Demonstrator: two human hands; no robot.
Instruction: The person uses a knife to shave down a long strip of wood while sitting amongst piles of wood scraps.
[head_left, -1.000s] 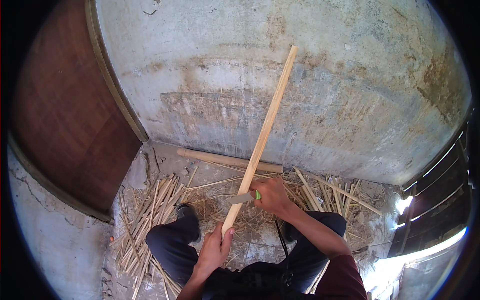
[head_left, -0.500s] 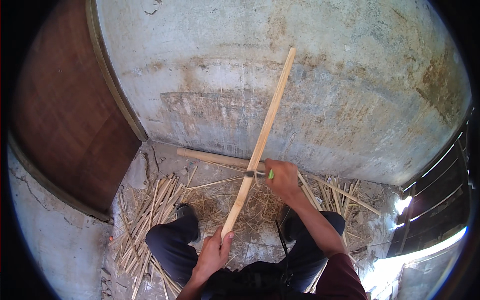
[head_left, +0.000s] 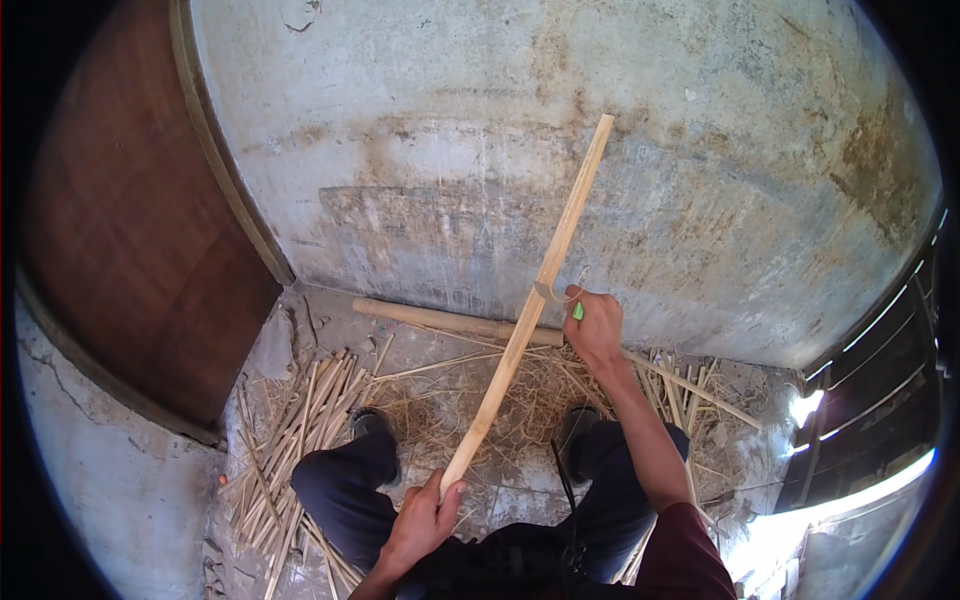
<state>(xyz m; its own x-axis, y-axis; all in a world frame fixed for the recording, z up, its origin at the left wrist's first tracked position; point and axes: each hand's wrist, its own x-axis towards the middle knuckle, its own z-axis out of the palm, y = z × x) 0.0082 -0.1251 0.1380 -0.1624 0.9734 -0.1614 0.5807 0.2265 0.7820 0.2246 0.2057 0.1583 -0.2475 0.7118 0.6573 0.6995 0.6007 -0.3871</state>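
Observation:
A long, pale bamboo strip [head_left: 513, 357] slants up and away from me toward the wall. My left hand [head_left: 424, 518] is closed round its near end. My right hand [head_left: 595, 325] is closed on the green handle of a knife [head_left: 577, 311], whose blade lies against the strip's edge above mid-length. From the blade a thin shaving [head_left: 570, 296] curls toward my right fingers. Part of the knife is hidden by my fist.
Cut bamboo sticks [head_left: 290, 440] are heaped on the floor at left, with more sticks [head_left: 682, 390] at right. A round bamboo pole [head_left: 455, 319] lies along the foot of the stained wall [head_left: 430, 220]. Shavings [head_left: 440, 400] litter the floor between my feet. A brown door [head_left: 150, 220] stands at left.
My right hand and the knife have moved up and right along the strip, away from me. A curl of shaving shows at the blade, and the strip's far end has tipped slightly right.

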